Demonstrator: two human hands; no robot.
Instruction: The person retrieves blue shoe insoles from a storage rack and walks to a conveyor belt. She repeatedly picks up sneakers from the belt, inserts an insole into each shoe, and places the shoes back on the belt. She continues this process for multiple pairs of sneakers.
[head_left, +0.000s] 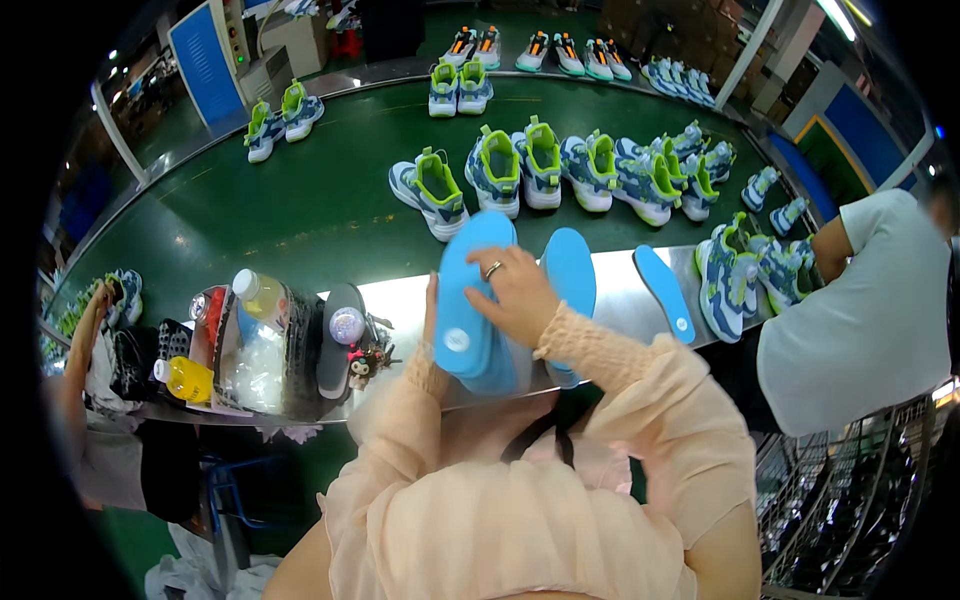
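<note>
- Green work surface [330, 200]: spreads beyond the held insole stack [464, 300] and to both sides of it.
- Steel ledge [620, 300]: pale metal strip, running out to the right of the held stack.
- Co-worker in a light top [860, 320]: well to the right of the held stack, one arm reaching to blue, white and lime sneakers.
- Sneaker row [541, 165]: blue, white and lime, just beyond the held stack and extending to its right.
- Open box [218, 365]: left of the held stack, with a clear plastic bag inside.
- Held insole stack: several light-blue insoles, a pale round mark at the near end of the top one.
- Right hand [515, 298]: laid on the held stack's top insole, fingers loosely spread, thumb apart.
- Left hand [431, 308]: along the held stack's left edge, mostly hidden; how far it closes cannot be told.
- Second insole stack [569, 270]: light blue, just right of the held stack.
- Single blue insole [662, 290]: farther right of the held stack, lying flat.
- Yellow bottle [186, 379]: white-capped, well left of the held stack.
- Ring [493, 269]: on a right-hand finger, above the held stack.
</note>
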